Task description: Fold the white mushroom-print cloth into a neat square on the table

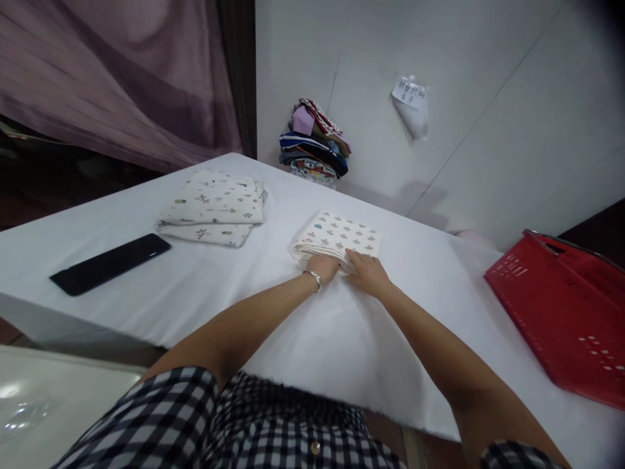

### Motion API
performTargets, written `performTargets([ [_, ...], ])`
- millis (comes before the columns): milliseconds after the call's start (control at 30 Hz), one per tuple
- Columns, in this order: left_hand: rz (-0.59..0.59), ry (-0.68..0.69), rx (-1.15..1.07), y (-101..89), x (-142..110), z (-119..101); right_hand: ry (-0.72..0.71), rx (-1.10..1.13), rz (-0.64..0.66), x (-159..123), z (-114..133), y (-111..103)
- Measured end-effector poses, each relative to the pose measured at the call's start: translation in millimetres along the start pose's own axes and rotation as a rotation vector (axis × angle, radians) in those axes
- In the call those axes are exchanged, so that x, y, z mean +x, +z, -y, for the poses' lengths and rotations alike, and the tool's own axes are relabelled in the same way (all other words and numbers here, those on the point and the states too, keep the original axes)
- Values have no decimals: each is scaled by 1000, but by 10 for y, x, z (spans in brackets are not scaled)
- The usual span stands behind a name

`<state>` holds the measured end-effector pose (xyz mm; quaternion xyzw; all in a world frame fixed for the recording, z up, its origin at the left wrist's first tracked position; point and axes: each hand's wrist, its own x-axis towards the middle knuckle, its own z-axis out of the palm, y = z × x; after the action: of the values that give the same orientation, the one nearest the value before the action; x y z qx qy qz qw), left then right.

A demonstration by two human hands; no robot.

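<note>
A white cloth with a grey printed pattern (342, 229) lies folded into a layered rectangle on the white-covered table (273, 286). My left hand (323, 266), with a bracelet at the wrist, grips the cloth's near edge; its fingers are hidden under or between the layers. Beside it, my right hand (370, 273) holds the near right part, with fingers on top of the cloth and the rest of the grip partly hidden. To the left rests a second folded white cloth with small plant-like prints (215, 203).
A black flat slab (111, 262) lies at the table's left. Folded clothes (315, 143) are stacked past the far edge. A red plastic basket (556, 312) stands on the right. A labelled plastic pouch (411, 107) hangs on the wall. A pinkish curtain (146, 71) hangs at the far left.
</note>
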<state>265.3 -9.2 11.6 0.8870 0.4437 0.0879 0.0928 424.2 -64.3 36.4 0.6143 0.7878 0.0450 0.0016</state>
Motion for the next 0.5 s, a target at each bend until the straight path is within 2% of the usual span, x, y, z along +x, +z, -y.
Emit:
performTargets([
  [133,-9,-38,-31,-63,14,-46,53,8,-24,17,36,74],
  [300,17,-78,-16,-55,36,-60,69,-63,-20,80,97,63],
  [500,36,3,22,-37,28,-26,43,-74,45,127,17,15],
])
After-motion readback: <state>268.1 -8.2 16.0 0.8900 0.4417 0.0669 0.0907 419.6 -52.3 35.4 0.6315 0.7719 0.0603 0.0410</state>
